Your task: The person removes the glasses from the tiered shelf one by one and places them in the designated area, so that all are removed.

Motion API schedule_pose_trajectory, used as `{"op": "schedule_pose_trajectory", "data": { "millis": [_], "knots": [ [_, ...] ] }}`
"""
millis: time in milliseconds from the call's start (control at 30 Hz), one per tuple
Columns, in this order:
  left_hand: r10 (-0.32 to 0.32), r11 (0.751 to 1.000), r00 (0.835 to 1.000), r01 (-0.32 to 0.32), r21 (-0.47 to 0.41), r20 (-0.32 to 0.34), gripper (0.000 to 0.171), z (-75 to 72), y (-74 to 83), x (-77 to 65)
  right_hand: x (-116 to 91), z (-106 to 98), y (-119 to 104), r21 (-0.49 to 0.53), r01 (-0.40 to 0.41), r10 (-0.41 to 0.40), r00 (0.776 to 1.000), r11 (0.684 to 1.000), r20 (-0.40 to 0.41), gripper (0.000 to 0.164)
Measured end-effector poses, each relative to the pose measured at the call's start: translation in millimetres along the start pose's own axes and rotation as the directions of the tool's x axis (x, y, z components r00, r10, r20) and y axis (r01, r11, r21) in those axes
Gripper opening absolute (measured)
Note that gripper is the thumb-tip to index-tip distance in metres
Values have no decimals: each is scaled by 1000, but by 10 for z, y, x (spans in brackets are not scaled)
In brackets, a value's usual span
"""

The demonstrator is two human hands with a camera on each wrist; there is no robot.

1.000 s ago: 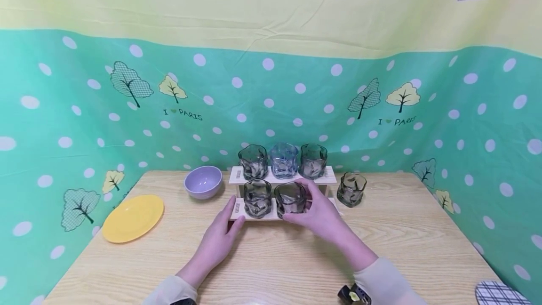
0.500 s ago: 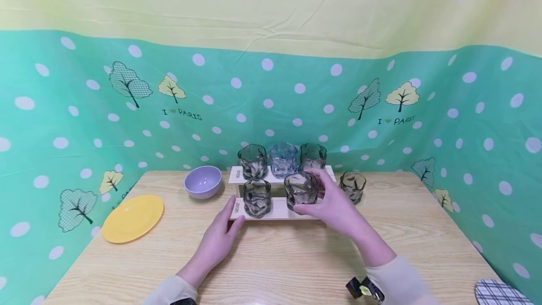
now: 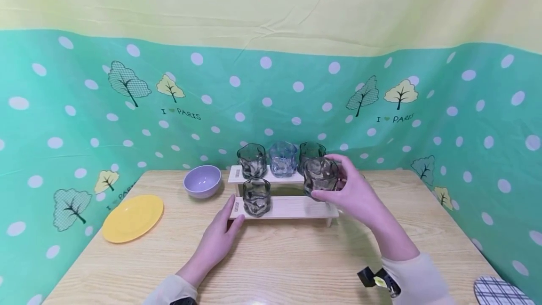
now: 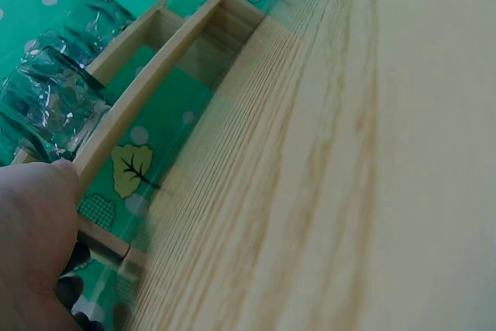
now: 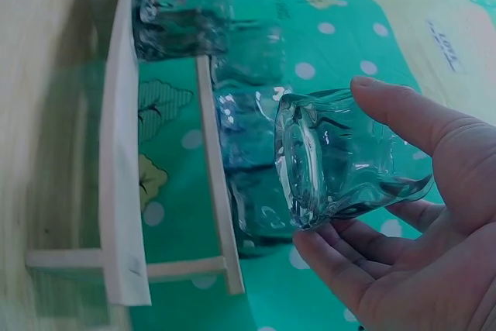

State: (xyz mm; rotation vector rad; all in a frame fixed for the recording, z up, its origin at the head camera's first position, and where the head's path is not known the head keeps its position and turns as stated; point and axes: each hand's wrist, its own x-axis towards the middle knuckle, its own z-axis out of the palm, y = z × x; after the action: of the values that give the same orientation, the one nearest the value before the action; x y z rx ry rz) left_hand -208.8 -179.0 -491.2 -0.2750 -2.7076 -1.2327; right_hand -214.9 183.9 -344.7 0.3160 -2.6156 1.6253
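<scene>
My right hand (image 3: 360,196) holds a smoky grey drinking glass (image 3: 320,178) by its sides, lifted above the right part of a two-tier wooden rack (image 3: 296,207). In the right wrist view, thumb and fingers wrap the glass (image 5: 349,156), its thick base facing the rack. My left hand (image 3: 217,236) grips the left end of the lower tier, its thumb at the front edge in the left wrist view. Another grey glass (image 3: 256,197) stands on the lower tier. On the upper tier are a grey glass (image 3: 251,161), a bluish glass (image 3: 283,159) and a partly hidden grey glass (image 3: 312,150).
Left of the rack stands a purple bowl (image 3: 202,181). A yellow plate (image 3: 133,219) lies farther left on the wooden table (image 3: 271,262). A checked cloth item (image 3: 501,292) is at the lower right. Behind rises a polka-dot curtain (image 3: 237,107).
My right hand has lifted the grey glass off the lower tier and moved it up and right. It now hides the loose glass beside the rack. My left hand stays put.
</scene>
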Motion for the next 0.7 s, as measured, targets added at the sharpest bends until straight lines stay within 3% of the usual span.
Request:
{"op": "schedule_pose_trajectory", "data": {
  "millis": [700],
  "knots": [
    [11, 1000, 1000, -11, 1, -8, 74, 2, 5, 2, 22, -410, 94, -6, -27, 27, 996, 1000, -87, 116]
  ]
}}
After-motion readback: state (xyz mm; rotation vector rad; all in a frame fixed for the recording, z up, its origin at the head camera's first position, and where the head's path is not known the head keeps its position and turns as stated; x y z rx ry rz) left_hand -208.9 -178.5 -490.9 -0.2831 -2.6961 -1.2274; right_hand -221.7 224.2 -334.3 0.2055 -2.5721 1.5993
